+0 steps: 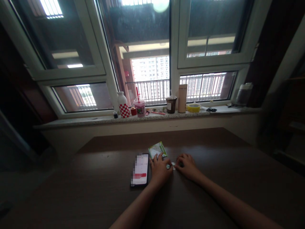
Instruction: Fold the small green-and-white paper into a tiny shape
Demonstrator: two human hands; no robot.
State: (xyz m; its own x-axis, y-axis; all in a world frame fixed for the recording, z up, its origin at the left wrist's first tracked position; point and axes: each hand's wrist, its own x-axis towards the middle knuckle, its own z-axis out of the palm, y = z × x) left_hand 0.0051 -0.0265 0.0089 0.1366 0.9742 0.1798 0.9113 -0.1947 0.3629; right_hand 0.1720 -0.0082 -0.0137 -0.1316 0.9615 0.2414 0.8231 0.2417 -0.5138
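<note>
My left hand (160,169) rests on the brown table, thumb and index finger closed on a small whitish piece (173,164) too small to identify. From the other side, the thumb and index finger of my right hand (187,166) pinch at the same piece, their tips close to the left ones. Just beyond my left fingers lies a flat green-and-white packet or card (157,149), partly covered by the fingertips. A phone (141,171) with a lit screen lies face up immediately left of my left hand.
Brown tabletop (107,190) surrounds my hands. Behind it, the windowsill (100,120) carries a checkered bottle (124,106), a pink cup with a straw (139,108), a dark drink cup (171,105), a tan flask (182,98), yellow tape (193,108) and black scissors (211,110).
</note>
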